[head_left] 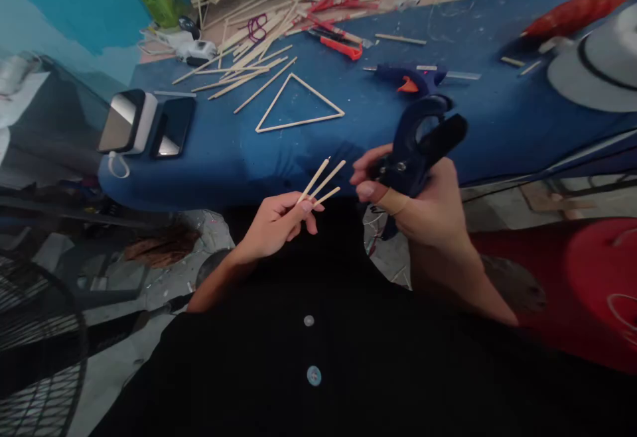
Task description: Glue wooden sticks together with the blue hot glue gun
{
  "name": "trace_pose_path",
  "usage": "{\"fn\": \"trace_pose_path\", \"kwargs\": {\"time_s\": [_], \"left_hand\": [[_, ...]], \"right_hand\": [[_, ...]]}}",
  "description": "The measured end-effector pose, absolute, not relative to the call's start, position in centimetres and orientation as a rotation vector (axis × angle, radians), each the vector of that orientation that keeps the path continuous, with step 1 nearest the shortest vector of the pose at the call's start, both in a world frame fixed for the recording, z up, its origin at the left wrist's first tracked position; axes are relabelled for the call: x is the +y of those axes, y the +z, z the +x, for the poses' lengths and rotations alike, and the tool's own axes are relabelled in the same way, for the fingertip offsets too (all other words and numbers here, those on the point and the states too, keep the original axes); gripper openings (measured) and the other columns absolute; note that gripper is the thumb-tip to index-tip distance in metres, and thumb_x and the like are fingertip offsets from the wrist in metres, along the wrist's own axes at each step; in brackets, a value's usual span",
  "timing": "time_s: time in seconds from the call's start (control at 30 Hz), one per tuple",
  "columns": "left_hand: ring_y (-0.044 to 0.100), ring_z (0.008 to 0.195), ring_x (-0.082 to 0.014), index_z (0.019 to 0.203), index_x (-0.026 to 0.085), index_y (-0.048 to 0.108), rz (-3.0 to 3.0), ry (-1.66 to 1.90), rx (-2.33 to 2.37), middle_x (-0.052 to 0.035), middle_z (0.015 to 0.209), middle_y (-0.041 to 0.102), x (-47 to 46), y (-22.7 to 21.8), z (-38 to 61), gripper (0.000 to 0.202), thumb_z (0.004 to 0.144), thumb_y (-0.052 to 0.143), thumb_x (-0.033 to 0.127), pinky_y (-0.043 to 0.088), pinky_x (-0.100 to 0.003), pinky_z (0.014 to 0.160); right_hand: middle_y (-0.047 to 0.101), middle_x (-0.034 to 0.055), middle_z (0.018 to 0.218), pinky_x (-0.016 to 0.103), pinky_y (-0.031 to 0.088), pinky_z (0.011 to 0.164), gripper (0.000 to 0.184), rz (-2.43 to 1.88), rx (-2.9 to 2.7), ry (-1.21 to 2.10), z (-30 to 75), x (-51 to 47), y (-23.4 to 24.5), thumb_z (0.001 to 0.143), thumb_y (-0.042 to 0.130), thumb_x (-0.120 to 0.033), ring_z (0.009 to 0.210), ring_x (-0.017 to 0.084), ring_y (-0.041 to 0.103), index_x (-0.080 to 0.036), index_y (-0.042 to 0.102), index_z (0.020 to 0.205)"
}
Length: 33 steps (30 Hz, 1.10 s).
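One stick triangle [300, 105] finished, lying flat on blue desk [497, 112]; left hand [271, 228] pinching three loose sticks [321, 184], unjoined; right hand [423, 205] gripping glue gun [415, 152], nozzle just beside stick tips; pile of spare sticks [259, 46] beyond.

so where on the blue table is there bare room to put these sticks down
Bare cloth lies along the near edge of the blue table, between the phone and the stick triangle, and right of the glue gun up to the white hat. The far left, around the stick pile, is crowded.
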<state>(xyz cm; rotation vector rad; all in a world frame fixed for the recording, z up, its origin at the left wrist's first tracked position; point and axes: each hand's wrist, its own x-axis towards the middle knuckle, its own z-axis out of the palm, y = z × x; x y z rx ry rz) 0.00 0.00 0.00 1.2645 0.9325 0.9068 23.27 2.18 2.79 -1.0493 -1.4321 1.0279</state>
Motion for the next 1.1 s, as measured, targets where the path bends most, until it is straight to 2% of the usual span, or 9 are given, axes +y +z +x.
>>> {"fn": "trace_pose_path", "kwargs": {"time_s": [0.1, 0.27, 0.47, 0.57, 0.7, 0.87, 1.0, 1.1], "left_hand": [[0.042, 0.043, -0.0032, 0.102, 0.013, 0.079, 1.264, 0.905, 0.910, -0.0025, 0.068, 0.071, 0.0, -0.2, 0.1, 0.044, 0.100, 0.069, 0.056, 0.029, -0.018, 0.042], [0.046, 0.046, -0.0038, 0.101, 0.014, 0.081, 1.236, 0.918, 0.886, -0.0032, 0.072, 0.072, 0.1, -0.8, 0.4, 0.042, 0.098, 0.071, 0.054, 0.031, -0.018, 0.042], [0.051, 0.047, -0.0043, 0.108, 0.014, 0.083, 1.221, 0.861, 0.967, -0.0042, 0.074, 0.074, 0.0, -0.9, 0.2, 0.039, 0.098, 0.072, 0.049, 0.035, -0.017, 0.042], [0.053, 0.047, -0.0045, 0.110, 0.013, 0.084, 1.240, 0.853, 0.993, -0.0050, 0.075, 0.075, -0.2, -1.0, 0.0, 0.039, 0.098, 0.073, 0.048, 0.038, -0.017, 0.042], [0.060, 0.050, -0.0064, 0.112, 0.015, 0.086, 1.275, 0.897, 1.059, -0.0076, 0.083, 0.081, -0.4, -1.2, 0.0, 0.033, 0.096, 0.076, 0.042, 0.047, -0.017, 0.044], [0.077, 0.067, -0.0147, 0.100, 0.016, 0.088, 1.454, 1.109, 1.081, -0.0095, 0.090, 0.085, -0.4, -0.5, -0.5, 0.020, 0.093, 0.081, 0.033, 0.065, -0.025, 0.062], [0.078, 0.070, -0.0151, 0.092, 0.019, 0.088, 1.813, 1.214, 1.157, -0.0041, 0.082, 0.084, 0.9, 2.9, -2.2, 0.013, 0.095, 0.079, 0.027, 0.063, -0.026, 0.068], [0.076, 0.076, -0.0163, 0.090, 0.018, 0.087, 2.120, 1.222, 1.270, -0.0018, 0.083, 0.083, 4.4, 6.5, -4.4, 0.015, 0.096, 0.079, 0.030, 0.060, -0.029, 0.072]], "right_hand": [[0.073, 0.0005, 0.084, 0.032, 0.060, 0.073, 0.040, -0.977, -1.427, 1.167, 21.7, 2.6, 2.7, 0.067, 0.099, -0.040, 0.074, 0.016, 0.069, -0.021, 0.077, 0.095], [0.070, -0.0019, 0.078, 0.032, 0.059, 0.068, 0.024, -0.974, -1.329, 1.157, 20.1, 2.9, 2.0, 0.074, 0.093, -0.027, 0.066, 0.013, 0.065, -0.023, 0.070, 0.082], [0.072, -0.0024, 0.080, 0.032, 0.059, 0.064, 0.021, -0.938, -1.269, 1.040, 20.2, 3.1, 1.7, 0.075, 0.088, -0.019, 0.064, 0.013, 0.066, -0.025, 0.076, 0.091], [0.071, -0.0023, 0.075, 0.031, 0.056, 0.063, 0.016, -0.974, -1.329, 0.988, 20.5, 3.0, 1.9, 0.077, 0.086, -0.018, 0.064, 0.014, 0.066, -0.024, 0.076, 0.087], [0.070, -0.0021, 0.075, 0.031, 0.057, 0.064, 0.015, -0.982, -1.328, 1.016, 20.6, 3.1, 1.8, 0.079, 0.086, -0.021, 0.063, 0.013, 0.066, -0.023, 0.073, 0.085], [0.068, -0.0018, 0.079, 0.031, 0.058, 0.063, 0.021, -0.904, -1.248, 1.035, 20.8, 2.9, 1.3, 0.082, 0.088, -0.033, 0.064, 0.013, 0.065, -0.023, 0.069, 0.088], [0.074, 0.0014, 0.089, 0.031, 0.060, 0.063, 0.026, -0.898, -1.175, 0.986, 21.3, 2.6, 1.3, 0.084, 0.088, -0.041, 0.068, 0.014, 0.068, -0.024, 0.074, 0.099], [0.076, 0.0021, 0.092, 0.030, 0.062, 0.065, 0.026, -0.893, -1.140, 0.998, 22.0, 2.6, 1.3, 0.085, 0.087, -0.038, 0.070, 0.015, 0.070, -0.025, 0.077, 0.105]]}}
